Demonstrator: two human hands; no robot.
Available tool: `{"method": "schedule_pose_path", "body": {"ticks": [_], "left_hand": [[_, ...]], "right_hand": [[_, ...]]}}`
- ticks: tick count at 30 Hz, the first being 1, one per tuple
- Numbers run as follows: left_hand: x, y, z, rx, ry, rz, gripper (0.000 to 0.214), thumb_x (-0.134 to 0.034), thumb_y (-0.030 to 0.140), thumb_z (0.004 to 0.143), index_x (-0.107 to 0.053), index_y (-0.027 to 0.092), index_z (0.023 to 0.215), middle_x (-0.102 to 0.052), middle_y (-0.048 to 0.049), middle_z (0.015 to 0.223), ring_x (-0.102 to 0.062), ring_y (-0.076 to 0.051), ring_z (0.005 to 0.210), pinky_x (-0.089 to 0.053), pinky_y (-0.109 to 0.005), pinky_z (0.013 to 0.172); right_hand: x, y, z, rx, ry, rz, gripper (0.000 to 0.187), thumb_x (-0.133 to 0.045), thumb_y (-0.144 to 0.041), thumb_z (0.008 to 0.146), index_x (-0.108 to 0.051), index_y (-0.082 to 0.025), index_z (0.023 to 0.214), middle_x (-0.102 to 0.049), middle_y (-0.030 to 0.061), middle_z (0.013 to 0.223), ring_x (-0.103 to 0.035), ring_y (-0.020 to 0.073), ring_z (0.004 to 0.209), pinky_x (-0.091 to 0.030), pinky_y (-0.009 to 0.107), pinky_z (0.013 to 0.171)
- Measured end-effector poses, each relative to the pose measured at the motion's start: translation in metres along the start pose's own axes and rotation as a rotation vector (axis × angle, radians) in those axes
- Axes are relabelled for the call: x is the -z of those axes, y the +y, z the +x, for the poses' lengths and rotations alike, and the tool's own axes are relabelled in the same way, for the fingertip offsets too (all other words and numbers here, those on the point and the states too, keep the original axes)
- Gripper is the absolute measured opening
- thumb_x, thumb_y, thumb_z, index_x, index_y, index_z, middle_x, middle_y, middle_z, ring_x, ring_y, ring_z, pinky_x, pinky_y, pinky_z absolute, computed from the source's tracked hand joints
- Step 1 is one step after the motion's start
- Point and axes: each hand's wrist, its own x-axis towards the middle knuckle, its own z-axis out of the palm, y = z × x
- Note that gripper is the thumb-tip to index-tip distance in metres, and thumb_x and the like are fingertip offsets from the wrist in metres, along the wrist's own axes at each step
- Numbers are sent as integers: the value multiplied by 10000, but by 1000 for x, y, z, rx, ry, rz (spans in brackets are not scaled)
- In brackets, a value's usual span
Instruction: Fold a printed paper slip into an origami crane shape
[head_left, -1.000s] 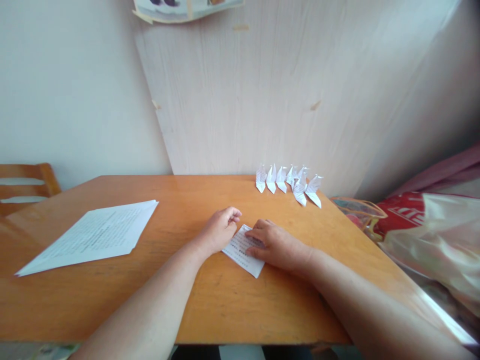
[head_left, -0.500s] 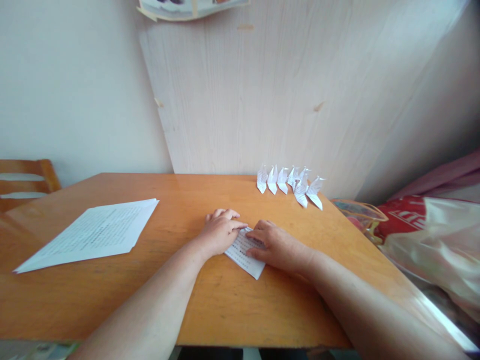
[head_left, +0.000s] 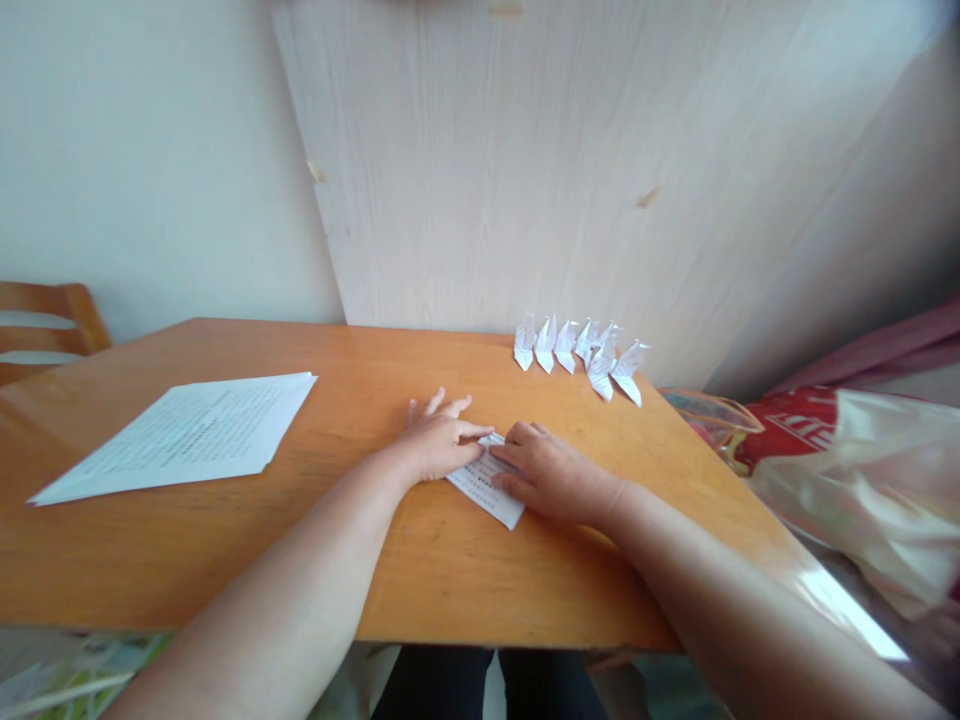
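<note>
A small folded sheet of printed paper (head_left: 486, 492) lies flat on the wooden table, one corner toward me. My left hand (head_left: 441, 440) rests at its upper left side, fingers spread, with the thumb and index finger touching the paper's edge. From the right, my right hand (head_left: 551, 468) presses down on the paper, its fingertips and thumb on the printed face and the palm over its right part. That right part is hidden under the hand. Neither hand lifts the paper off the table.
Several folded paper cranes (head_left: 564, 347) stand in a group at the table's back right. A stack of printed sheets (head_left: 202, 435) lies on the left. Beyond the right edge of the table (head_left: 360, 385) are red and white bags (head_left: 847, 450). A wooden chair (head_left: 82, 315) stands at far left.
The camera view has tilted down, so everything sits higher in the picture. My left hand's fingers have spread wider. The right hand stays on the paper.
</note>
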Motion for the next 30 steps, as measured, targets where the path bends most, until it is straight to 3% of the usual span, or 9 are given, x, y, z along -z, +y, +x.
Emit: {"method": "schedule_pose_path", "body": {"ticks": [7, 18, 22, 26, 30], "left_hand": [[6, 5, -3, 34, -70, -66, 461, -454, 708, 868, -600, 551, 1277, -217, 63, 1650, 29, -450, 1505, 19, -756, 1093], [12, 6, -7, 48, -129, -122, 520, -452, 743, 845, -564, 550, 1314, -131, 54, 1666, 162, -425, 1490, 118, -732, 1083], [12, 5, -6, 49, -133, -127, 531, -465, 759, 831, -569, 551, 1309, -135, 37, 1667, 173, -420, 1489, 118, -735, 1079], [12, 4, -5, 40, -120, -130, 556, -483, 770, 818, -583, 528, 1308, -148, 21, 1665, 143, -436, 1492, 83, -751, 1078], [10, 2, -4, 31, -111, -133, 581, -505, 782, 796, -598, 511, 1301, -149, 5, 1664, 143, -445, 1489, 70, -761, 1074]], "right_hand": [[5, -18, -7, -34, -52, -183, 297, -517, -353, 973, -654, -152, 1143, -603, 141, 1113, -549, 258, 1007, -440, 372, 888], [-4, -27, -35, -66, -35, -157, 426, -432, -377, 1011, -579, -157, 1344, -571, 161, 1336, -533, 297, 1198, -403, 428, 1024], [5, -25, -30, -44, -64, -139, 406, -501, -380, 975, -630, -168, 1295, -609, 157, 1284, -560, 303, 1160, -412, 430, 1007], [13, -21, -16, -37, -29, -19, 292, -558, -325, 937, -712, -186, 1142, -671, 118, 1156, -604, 246, 1068, -436, 346, 941], [10, -15, 11, -225, 101, 72, 281, -464, -217, 950, -740, -176, 983, -709, 77, 945, -635, 191, 900, -443, 281, 806]]}}
